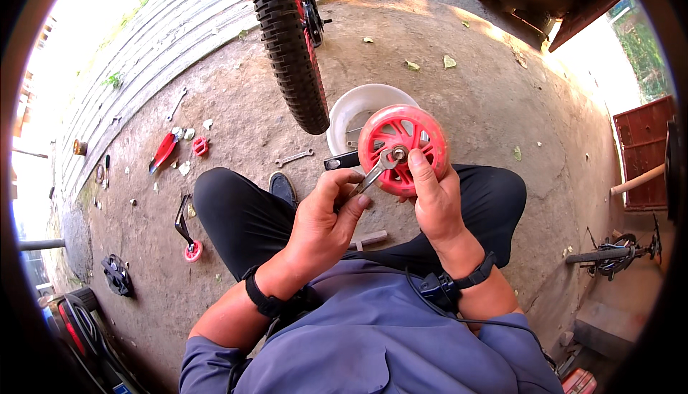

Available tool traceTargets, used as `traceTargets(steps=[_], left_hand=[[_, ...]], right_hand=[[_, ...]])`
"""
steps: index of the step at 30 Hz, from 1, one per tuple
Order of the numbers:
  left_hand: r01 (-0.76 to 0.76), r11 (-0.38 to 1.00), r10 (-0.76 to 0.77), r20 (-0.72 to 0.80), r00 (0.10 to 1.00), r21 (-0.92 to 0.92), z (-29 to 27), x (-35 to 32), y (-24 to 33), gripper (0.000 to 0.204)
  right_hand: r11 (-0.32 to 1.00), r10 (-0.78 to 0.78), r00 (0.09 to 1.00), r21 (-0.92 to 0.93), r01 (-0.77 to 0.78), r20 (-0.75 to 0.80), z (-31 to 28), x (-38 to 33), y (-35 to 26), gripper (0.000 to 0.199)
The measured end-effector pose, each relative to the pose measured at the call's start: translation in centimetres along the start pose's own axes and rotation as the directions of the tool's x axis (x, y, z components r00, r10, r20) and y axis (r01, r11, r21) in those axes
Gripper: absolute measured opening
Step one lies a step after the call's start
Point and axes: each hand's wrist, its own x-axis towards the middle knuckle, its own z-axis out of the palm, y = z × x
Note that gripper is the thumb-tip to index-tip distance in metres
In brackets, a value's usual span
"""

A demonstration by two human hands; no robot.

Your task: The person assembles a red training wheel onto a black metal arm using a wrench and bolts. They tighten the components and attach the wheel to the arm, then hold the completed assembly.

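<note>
My left hand (322,215) is closed around the shaft of a silver wrench (374,172). The wrench's head sits at the nut in the centre of a red spoked training wheel (378,132). With fingers behind its rim and thumb across its face, my right hand (437,204) holds that wheel up. A black metal bracket (342,160) sticks out to the left from behind the wheel. Beyond it, a white plastic basin (350,107) rests on the ground with some metal pieces in it, partly hidden by the wheel.
A bicycle's knobbly tyre (287,43) stands ahead. To the left lie a second training wheel (192,251) with bracket, a red-and-black part (164,153), a red pedal (200,146) and two wrenches (294,157). Another bicycle (620,253) is at right.
</note>
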Motion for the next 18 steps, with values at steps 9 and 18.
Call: traceTargets(steps=[9, 18], left_hand=[[0.057, 0.997, -0.057, 0.004, 0.998, -0.058, 0.7, -0.1, 0.1, 0.024], [0.096, 0.992, -0.097, -0.005, 0.995, -0.081, 0.2, 0.0, 0.8, 0.022]], right_hand=[[0.997, 0.056, 0.997, 0.056, -0.054, -0.050, 0.9, -0.5, -0.6, 0.038], [1.000, -0.005, 1.000, 0.018, 0.004, 0.022, 0.5, -0.3, -0.5, 0.038]])
